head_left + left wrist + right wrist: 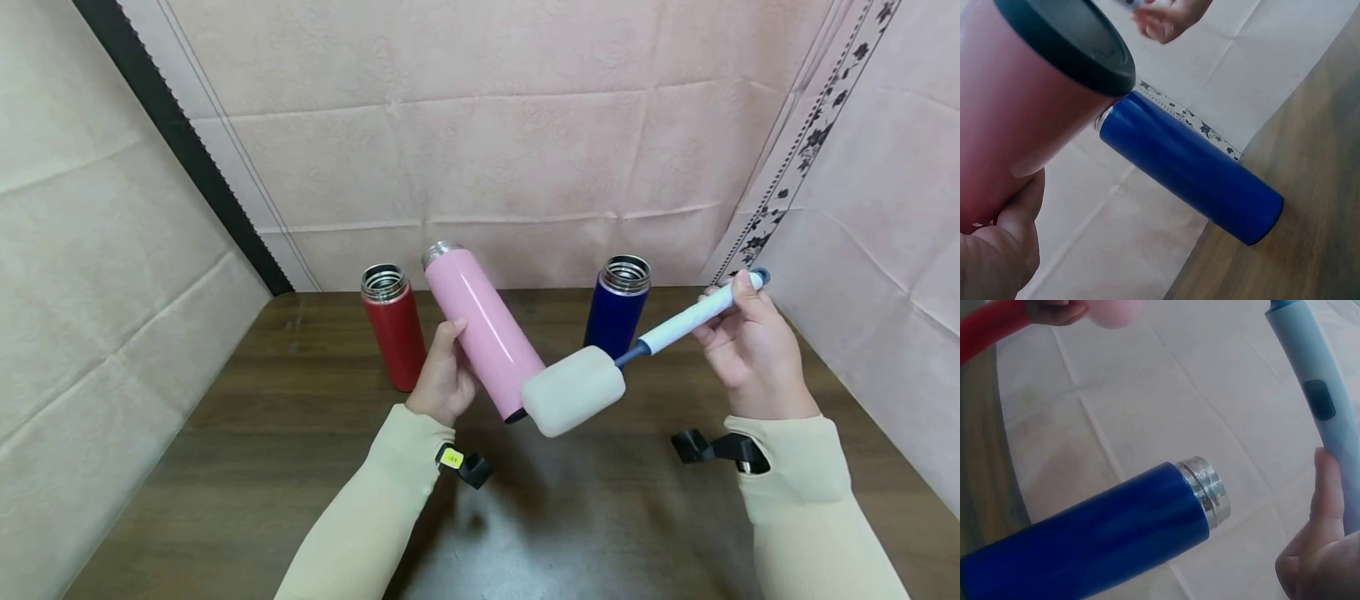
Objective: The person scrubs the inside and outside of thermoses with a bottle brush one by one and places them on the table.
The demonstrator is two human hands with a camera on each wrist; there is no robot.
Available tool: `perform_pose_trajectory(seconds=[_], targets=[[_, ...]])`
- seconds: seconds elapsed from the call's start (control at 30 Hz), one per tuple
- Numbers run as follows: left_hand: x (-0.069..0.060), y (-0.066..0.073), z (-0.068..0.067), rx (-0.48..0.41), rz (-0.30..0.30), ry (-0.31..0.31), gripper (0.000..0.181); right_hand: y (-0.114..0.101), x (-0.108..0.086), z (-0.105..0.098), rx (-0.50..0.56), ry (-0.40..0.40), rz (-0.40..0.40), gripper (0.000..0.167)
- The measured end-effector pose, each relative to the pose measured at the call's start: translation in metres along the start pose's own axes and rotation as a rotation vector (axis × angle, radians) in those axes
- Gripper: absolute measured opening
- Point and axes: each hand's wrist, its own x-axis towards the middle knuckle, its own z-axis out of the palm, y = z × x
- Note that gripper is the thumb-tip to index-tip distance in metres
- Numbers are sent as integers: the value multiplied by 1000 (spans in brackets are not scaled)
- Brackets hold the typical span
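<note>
My left hand (447,379) grips a pink thermos bottle (486,321) around its middle, tilted and raised off the table. Its bare steel neck points up and left, and its dark base (1079,44) faces the lower right. With my right hand (757,358) I hold a sponge bottle brush (686,321) by the end of its light blue handle. The brush's white sponge head (573,390) overlaps the pink bottle's base in the head view; whether they touch I cannot tell. Most of the left fingers are hidden behind the bottle.
An uncapped red thermos bottle (395,333) stands left of the pink one. Behind the brush, an uncapped blue thermos bottle (617,308) stands upright. Both are on the dark wooden table (315,467), with cloth-covered walls (525,158) at the back and sides.
</note>
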Motion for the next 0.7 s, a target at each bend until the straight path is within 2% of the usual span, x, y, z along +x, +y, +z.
perform_pose_trajectory(seconds=[0.13, 0.3, 0.5, 0.7], targets=[[4, 0, 0, -18, 12, 37, 56, 3, -6, 2, -55, -25, -35, 9], [7, 0, 1, -51, 24, 88, 60, 9, -15, 6, -151, -23, -136, 9], [6, 2, 5, -73, 45, 82, 64, 13, -21, 4, -263, -15, -246, 11], [4, 5, 6, -91, 54, 87, 65, -2, -25, -2, -185, 51, -291, 11]])
